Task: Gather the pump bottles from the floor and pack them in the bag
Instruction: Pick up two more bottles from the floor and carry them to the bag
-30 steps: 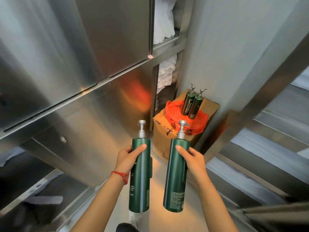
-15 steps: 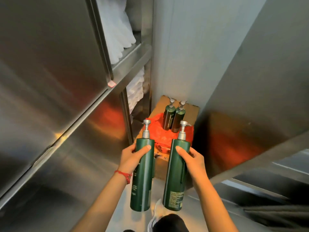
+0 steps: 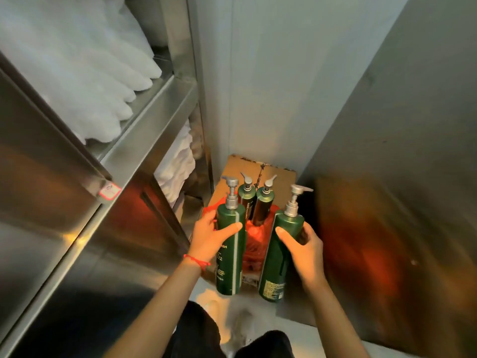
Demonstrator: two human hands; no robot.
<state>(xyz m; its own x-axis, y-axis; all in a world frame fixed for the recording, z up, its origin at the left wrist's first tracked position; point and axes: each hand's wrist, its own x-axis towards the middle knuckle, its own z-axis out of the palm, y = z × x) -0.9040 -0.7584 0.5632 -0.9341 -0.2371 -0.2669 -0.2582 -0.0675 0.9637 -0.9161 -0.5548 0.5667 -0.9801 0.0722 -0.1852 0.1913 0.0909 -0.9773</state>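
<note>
Bare forearms (image 3: pixel 165 293) here, no sleeves in sight. A thin red string bracelet (image 3: pixel 196 262) circles the wrist of the left hand (image 3: pixel 209 239); the right hand (image 3: pixel 305 250) wears nothing. Dark trousers (image 3: pixel 196 334) below, and white shoes (image 3: pixel 240 329).

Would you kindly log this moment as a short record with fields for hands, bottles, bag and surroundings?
left hand: grips one green pump bottle, upright
right hand: grips another green bottle, upright
packed bottles: two, standing in the bag
bag: orange plastic, on a cardboard box
box location: floor corner, beside a steel shelf
shelf contents: folded white towels
</note>
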